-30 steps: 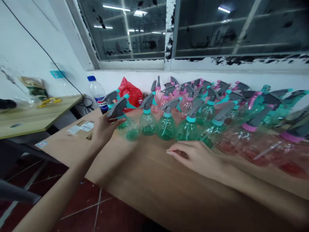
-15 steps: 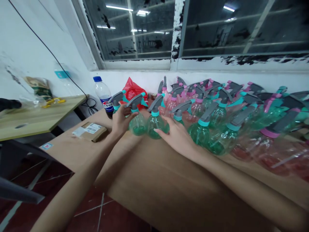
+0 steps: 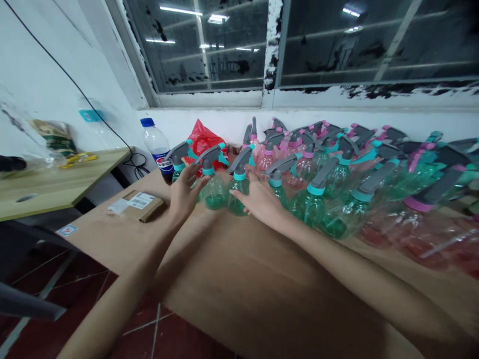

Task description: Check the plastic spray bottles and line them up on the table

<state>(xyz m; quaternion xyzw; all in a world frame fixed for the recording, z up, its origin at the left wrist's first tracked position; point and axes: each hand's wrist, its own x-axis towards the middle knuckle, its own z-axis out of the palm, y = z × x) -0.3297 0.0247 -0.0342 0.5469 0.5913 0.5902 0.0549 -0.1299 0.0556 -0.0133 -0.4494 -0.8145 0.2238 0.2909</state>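
Several clear green and pink spray bottles with grey triggers stand crowded on a brown table under the window. My left hand cups the left side of a green spray bottle at the row's near left end, fingers curled round it. My right hand lies with fingers stretched against a second green bottle just beside the first, pressing its right side.
A small cardboard box with a label lies left of my hands. A cola bottle and a red plastic bag stand behind. A second wooden table is at the left. Pink bottles fill the right.
My right hand came off the table surface and moved left up to the green bottles. My left hand stayed on the leftmost front bottle; the view drifted slightly.
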